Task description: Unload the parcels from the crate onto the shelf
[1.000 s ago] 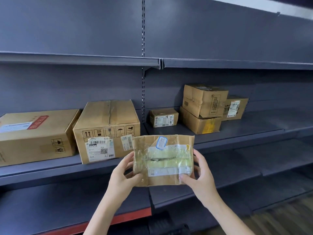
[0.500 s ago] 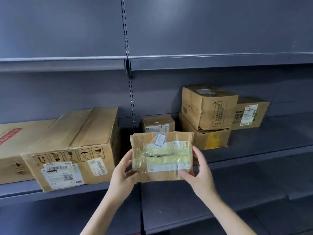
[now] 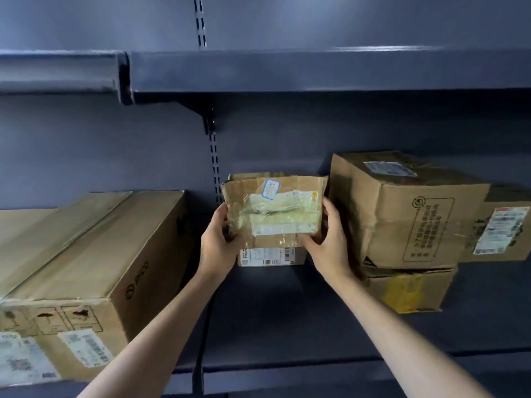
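Parcel [image 3: 273, 214], a flat taped carton, is held upright over the shelf [image 3: 287, 317], gripped at its lower corners: the left hand [image 3: 218, 242] with fingers curled round the left edge, the right hand [image 3: 327, 242] clasping the right. It sits directly in front of and partly above a small box [image 3: 268, 255] already on the shelf, between the big box [image 3: 94, 268] on the left and the dented stack [image 3: 402, 214] on the right. If it is set on the small box, it may overhang and tip forward. The gap is narrow, so the right hand could nudge the crushed stack, which already looks to lean. The crate is not in view.
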